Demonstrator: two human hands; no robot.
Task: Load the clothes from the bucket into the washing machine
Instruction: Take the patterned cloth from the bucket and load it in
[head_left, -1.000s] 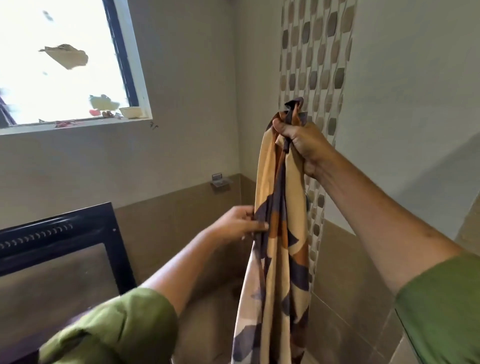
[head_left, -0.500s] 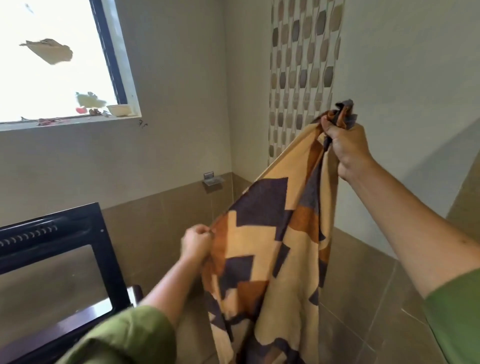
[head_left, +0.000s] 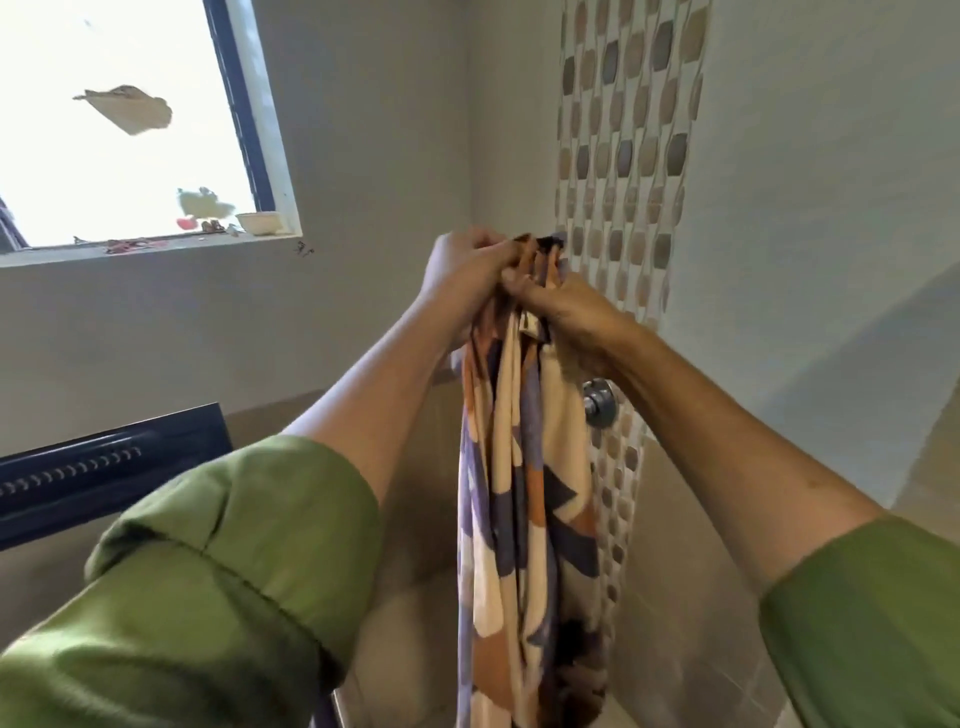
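One long cream, orange and purple patterned cloth (head_left: 524, 493), bunched

patterned cloth (head_left: 524, 493), hanging bunched at centre; top gripped by left hand (head_left: 460, 273) and right hand (head_left: 563, 306); window (head_left: 124, 124) at 10 o'clock.

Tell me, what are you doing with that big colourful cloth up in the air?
A person in green sleeves holds a patterned cloth up high, in front of a tiled wall. The left hand and the right hand both grip its bunched top edge, close together, and the rest hangs straight down. The raised dark lid at lower left looks like the washing machine's. The cloth is not in the machine yet.
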